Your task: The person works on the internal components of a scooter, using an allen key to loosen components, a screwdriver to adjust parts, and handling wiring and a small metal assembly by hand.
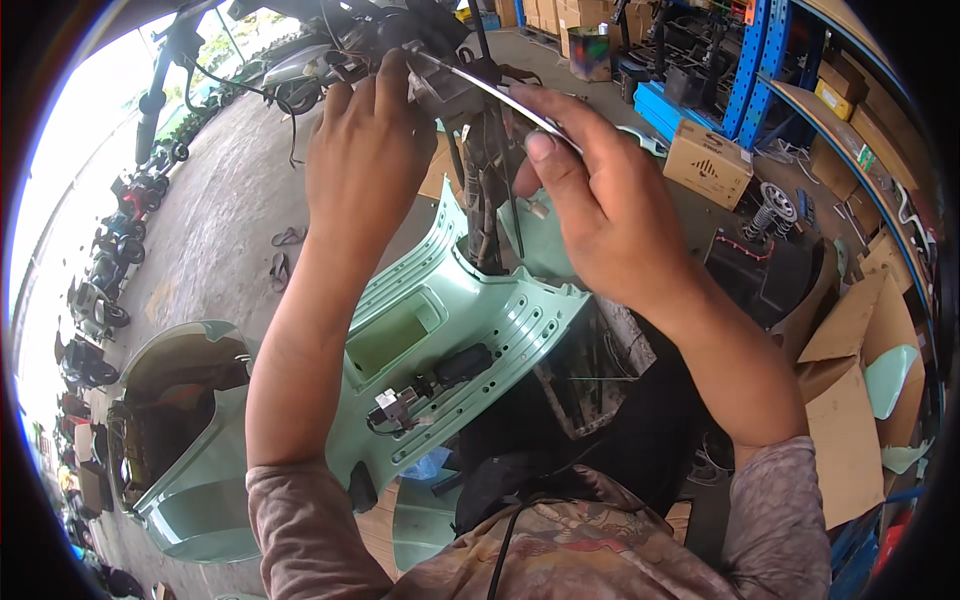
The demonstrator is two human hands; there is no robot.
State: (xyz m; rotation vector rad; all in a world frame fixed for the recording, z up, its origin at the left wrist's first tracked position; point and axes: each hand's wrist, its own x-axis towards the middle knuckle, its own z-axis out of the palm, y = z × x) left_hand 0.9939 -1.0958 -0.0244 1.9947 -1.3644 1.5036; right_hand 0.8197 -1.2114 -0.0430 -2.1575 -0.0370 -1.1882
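Observation:
My right hand (610, 180) grips a long, slim silver wrench (490, 88). Its far end reaches up to the dark assembly (400, 35) at the front of a stripped scooter. Beside that end, my left hand (365, 160) is raised with its fingers bent against the assembly. What those fingertips hold is hidden behind the hand. Below my hands runs the scooter's bare frame post (483, 200). A mint-green floor panel (480, 320) lies around its foot, with a small grey-and-black electrical part (395, 405) resting on it.
Another mint-green body shell (200, 500) stands on the floor at left. Sandals (280, 268) lie beyond it, near a row of parked scooters (100, 290). At right are a cardboard box (708, 163), a coil spring shock absorber (770, 212), an opened carton (850, 400) and blue shelving (755, 70).

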